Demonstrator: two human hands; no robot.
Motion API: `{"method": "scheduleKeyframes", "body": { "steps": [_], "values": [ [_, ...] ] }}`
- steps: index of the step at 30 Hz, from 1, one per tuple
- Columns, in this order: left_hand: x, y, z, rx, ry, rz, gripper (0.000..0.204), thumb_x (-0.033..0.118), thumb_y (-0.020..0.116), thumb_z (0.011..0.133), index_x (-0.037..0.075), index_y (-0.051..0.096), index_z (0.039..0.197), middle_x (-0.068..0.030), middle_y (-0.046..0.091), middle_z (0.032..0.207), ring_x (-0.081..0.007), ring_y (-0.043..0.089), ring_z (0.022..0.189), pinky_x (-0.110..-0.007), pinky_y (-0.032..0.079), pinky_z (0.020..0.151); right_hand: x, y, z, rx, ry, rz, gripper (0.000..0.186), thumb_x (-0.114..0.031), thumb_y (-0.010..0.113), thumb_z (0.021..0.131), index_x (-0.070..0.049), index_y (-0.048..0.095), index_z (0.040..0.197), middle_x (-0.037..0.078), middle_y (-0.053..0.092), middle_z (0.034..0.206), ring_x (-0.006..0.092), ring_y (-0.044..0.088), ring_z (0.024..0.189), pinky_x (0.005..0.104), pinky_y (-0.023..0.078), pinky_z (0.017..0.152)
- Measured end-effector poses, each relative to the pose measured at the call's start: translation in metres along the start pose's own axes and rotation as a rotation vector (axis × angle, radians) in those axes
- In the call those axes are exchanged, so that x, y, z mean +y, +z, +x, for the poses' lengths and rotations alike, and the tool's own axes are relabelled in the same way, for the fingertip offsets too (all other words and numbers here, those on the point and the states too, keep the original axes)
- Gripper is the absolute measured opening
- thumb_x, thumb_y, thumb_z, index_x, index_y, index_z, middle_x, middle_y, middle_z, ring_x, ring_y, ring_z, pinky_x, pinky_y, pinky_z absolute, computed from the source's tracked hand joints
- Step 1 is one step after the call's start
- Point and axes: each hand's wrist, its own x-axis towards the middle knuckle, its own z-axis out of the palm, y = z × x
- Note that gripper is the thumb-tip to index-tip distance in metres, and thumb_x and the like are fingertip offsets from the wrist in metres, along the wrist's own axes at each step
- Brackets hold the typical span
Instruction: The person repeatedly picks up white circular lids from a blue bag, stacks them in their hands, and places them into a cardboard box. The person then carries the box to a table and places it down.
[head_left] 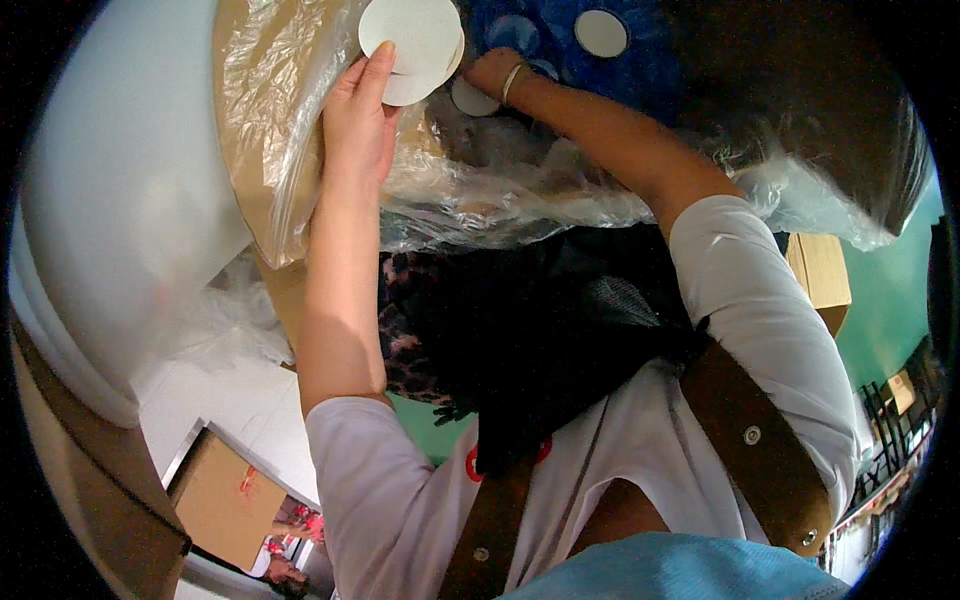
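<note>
My left hand (pixel 358 112) is raised at the top of the view and holds a small stack of white round discs (pixel 412 42) by the lower edge. My right hand (pixel 492 72), with a thin bracelet on the wrist, reaches into a plastic-lined box and grips another white disc (pixel 470 100). Beyond it lies a blue moulded tray (pixel 545 30) with one more white disc (pixel 601 32) resting in a round recess. Crinkled clear plastic sheet (pixel 500 200) spreads under both hands.
A large white curved body (pixel 120 200) fills the left side. A brown cardboard flap (pixel 245 120) under plastic stands beside my left hand. A cardboard box (pixel 820 270) sits at the right on a green floor. Another cardboard box (pixel 220 495) lies at the lower left.
</note>
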Motion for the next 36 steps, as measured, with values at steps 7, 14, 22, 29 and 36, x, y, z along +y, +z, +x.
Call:
{"method": "scheduleKeyframes", "body": {
  "steps": [7, 14, 22, 29, 36],
  "values": [
    [-0.003, -0.003, 0.004, -0.016, 0.008, -0.033, 0.025, 0.021, 0.059, 0.084, 0.001, 0.055, 0.100, -0.0074, 0.058, 0.100, -0.0163, 0.055, 0.095, -0.030, 0.045, 0.084, -0.009, -0.008, 0.003, 0.032, -0.013, 0.017, 0.026, -0.017, 0.049, 0.077, -0.012, 0.056, 0.101, 0.015, 0.062, 0.073, 0.0296, 0.063, 0.062, 0.0409, 0.051, 0.051],
    [-0.001, 0.000, 0.003, -0.014, 0.024, -0.003, 0.026, 0.021, 0.059, 0.084, 0.001, 0.056, 0.100, -0.0073, 0.058, 0.100, -0.0167, 0.055, 0.094, -0.030, 0.044, 0.083, -0.006, -0.018, -0.002, 0.034, 0.034, 0.115, 0.021, -0.016, 0.047, 0.077, -0.012, 0.062, 0.091, 0.014, 0.064, 0.084, 0.0317, 0.064, 0.073, 0.0427, 0.053, 0.061],
    [-0.003, -0.006, -0.002, 0.001, 0.038, 0.020, 0.027, 0.021, 0.060, 0.084, -0.001, 0.056, 0.100, -0.0077, 0.059, 0.099, -0.0168, 0.056, 0.091, -0.030, 0.044, 0.080, 0.101, -0.057, -0.022, -0.048, 0.473, 0.124, 0.027, -0.023, 0.046, 0.088, -0.004, 0.063, 0.079, 0.013, 0.057, 0.068, 0.0245, 0.051, 0.052, 0.0393, 0.045, 0.049],
    [-0.008, -0.003, 0.003, 0.061, -0.031, 0.121, 0.034, 0.021, 0.063, 0.082, -0.006, 0.057, 0.102, -0.0087, 0.061, 0.097, -0.0133, 0.057, 0.088, -0.025, 0.043, 0.079, 0.208, -0.045, -0.059, 0.182, 0.736, 0.182, 0.029, -0.024, 0.045, 0.088, -0.001, 0.061, 0.096, 0.018, 0.062, 0.084, 0.0347, 0.060, 0.076, 0.0437, 0.049, 0.068],
    [-0.008, 0.000, 0.000, 0.095, -0.018, 0.233, 0.034, 0.022, 0.065, 0.080, -0.006, 0.060, 0.098, -0.0080, 0.063, 0.091, -0.0108, 0.057, 0.082, -0.023, 0.043, 0.074, 0.125, -0.156, -0.060, 0.379, 0.537, 0.702, 0.034, -0.033, 0.047, 0.088, -0.003, 0.060, 0.095, 0.011, 0.061, 0.075, 0.0240, 0.058, 0.066, 0.0337, 0.046, 0.060]
  ]
}}
